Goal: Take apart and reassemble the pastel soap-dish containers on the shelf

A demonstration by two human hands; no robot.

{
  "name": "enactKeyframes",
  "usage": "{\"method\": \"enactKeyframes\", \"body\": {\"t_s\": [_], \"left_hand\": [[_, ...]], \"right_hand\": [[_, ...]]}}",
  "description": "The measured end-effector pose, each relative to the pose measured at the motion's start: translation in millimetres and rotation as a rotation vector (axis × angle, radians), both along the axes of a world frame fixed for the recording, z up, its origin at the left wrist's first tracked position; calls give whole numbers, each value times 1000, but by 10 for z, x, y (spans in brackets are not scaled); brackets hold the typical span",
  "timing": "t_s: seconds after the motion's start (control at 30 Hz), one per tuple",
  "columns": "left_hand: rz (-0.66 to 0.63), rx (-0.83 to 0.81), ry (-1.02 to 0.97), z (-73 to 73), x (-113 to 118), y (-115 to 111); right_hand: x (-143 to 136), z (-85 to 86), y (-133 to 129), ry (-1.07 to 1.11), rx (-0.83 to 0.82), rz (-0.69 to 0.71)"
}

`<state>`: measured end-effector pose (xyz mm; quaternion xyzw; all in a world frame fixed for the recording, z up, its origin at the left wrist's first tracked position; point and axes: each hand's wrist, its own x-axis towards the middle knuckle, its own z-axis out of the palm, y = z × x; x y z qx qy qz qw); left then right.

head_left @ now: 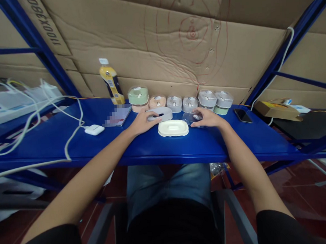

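My left hand has its thumb and fingers around the left end of a grey oval box part, which has an opening in it. A clear plastic lid is under the curled fingers of my right hand, with the thumb at its near edge. Between my hands, a little closer to me, a cream oval tray with a raised middle lies on the blue table. Part of the grey piece is covered by my left fingers.
Behind my hands stands a row of small lidded boxes, among them a green one, a peach one and grey ones. A yellow drink bottle, white earphone case, cables and dark phone lie around.
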<state>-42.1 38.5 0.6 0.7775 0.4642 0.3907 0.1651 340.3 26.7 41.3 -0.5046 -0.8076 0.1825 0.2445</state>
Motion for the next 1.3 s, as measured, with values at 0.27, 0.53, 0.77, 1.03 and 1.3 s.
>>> {"method": "enactKeyframes", "body": {"t_s": [0.27, 0.53, 0.77, 1.03, 1.3], "left_hand": [[-78, 28, -40, 46, 35, -74], [-278, 32, -46, 62, 375, -334], [-311, -35, -117, -24, 447, -303], [-317, -7, -108, -50, 486, -329], [-299, -10, 62, -27, 476, -352]], "right_hand": [[26, -39, 37, 20, 23, -37], [-187, 67, -98, 262, 224, 68], [-740, 29, -235, 105, 240, 323], [-808, -10, -206, 15, 290, 320], [-778, -70, -225, -44, 224, 338]]}}
